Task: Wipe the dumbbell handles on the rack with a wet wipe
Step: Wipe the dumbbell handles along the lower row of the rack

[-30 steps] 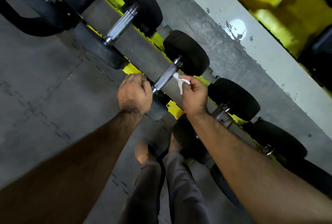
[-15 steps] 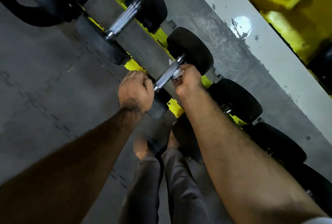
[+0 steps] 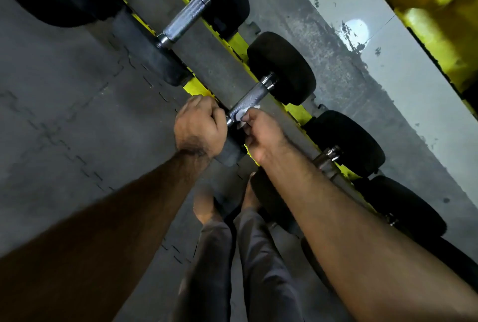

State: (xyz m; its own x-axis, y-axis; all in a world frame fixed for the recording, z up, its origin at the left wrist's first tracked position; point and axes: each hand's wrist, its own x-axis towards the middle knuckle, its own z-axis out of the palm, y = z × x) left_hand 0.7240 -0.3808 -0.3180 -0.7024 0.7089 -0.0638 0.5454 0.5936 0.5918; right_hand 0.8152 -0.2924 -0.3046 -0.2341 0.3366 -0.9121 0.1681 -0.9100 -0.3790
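Note:
A dumbbell with a knurled steel handle (image 3: 252, 98) and black rubber heads lies across the yellow rack (image 3: 236, 42). My right hand (image 3: 261, 133) pinches a white wet wipe (image 3: 243, 114) against the near end of that handle. My left hand (image 3: 199, 125) curls over the dumbbell's near head (image 3: 230, 152), fingers wrapped round its top edge. The far head (image 3: 283, 68) is in full view. Most of the wipe is hidden under my fingers.
A larger dumbbell (image 3: 186, 18) lies on the rack to the upper left, and smaller ones (image 3: 344, 140) run off to the lower right. Grey interlocking floor mats (image 3: 64, 114) cover the left. My legs and bare feet (image 3: 207, 208) stand below the rack.
My right hand has slid with the wipe from the far end of the handle down to its near end, next to my left hand. The left hand has stayed on the near head.

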